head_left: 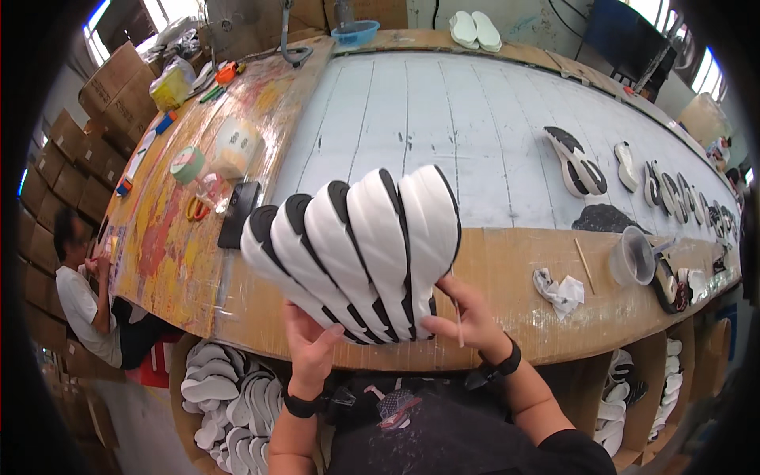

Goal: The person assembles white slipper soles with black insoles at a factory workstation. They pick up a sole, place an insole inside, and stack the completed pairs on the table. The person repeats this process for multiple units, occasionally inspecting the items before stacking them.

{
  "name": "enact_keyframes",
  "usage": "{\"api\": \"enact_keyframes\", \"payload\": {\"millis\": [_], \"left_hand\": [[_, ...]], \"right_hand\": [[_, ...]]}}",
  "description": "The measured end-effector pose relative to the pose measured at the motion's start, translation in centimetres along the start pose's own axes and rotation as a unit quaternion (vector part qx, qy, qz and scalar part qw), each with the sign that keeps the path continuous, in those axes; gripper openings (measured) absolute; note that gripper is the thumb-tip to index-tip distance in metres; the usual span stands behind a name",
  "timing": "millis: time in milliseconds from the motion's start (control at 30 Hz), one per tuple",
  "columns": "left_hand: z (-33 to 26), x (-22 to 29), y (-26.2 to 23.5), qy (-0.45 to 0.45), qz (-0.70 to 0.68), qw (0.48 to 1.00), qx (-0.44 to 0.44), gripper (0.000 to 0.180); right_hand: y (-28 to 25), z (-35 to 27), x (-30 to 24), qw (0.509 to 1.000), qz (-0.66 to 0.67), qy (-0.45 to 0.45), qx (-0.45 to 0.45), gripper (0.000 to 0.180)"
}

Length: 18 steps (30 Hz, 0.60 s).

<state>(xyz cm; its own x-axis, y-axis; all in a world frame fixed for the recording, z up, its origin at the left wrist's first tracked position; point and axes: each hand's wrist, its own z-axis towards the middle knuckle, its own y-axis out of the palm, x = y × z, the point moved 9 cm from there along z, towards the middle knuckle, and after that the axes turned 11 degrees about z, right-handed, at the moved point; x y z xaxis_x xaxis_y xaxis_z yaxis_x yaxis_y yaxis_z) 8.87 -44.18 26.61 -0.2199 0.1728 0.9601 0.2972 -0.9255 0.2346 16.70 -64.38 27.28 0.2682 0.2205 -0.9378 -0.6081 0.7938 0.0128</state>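
Note:
I hold a fanned stack of several white shoe soles with black edges (356, 245) upright in front of me, over the near edge of the wooden workbench (507, 269). My left hand (310, 348) supports the stack from below on its left side. My right hand (463, 317) grips the lower right end of the stack, and a thin stick shows between its fingers. Both wrists wear black bands.
A black phone (238, 214), tape roll (188, 165) and scissors (196, 208) lie on the left. More soles (578, 166) line the white belt to the right. A plastic cup (632, 255) and rag (560, 290) sit nearby. Soles fill bins (222, 396) below. A person (87, 293) sits at left.

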Motion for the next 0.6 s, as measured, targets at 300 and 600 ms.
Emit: {"api": "enact_keyframes", "payload": {"millis": [300,600], "left_hand": [[-1.3,-1.1,-4.1,-0.035,-0.12,0.992,0.022,0.079],[-1.7,-1.8,-8.7,-0.034,-0.031,0.994,0.102,0.044]], "right_hand": [[2.7,-1.0,4.6,0.993,0.058,0.1,0.037,0.058],[11.3,3.7,0.1,0.972,-0.194,-0.031,-0.132,0.065]]}}
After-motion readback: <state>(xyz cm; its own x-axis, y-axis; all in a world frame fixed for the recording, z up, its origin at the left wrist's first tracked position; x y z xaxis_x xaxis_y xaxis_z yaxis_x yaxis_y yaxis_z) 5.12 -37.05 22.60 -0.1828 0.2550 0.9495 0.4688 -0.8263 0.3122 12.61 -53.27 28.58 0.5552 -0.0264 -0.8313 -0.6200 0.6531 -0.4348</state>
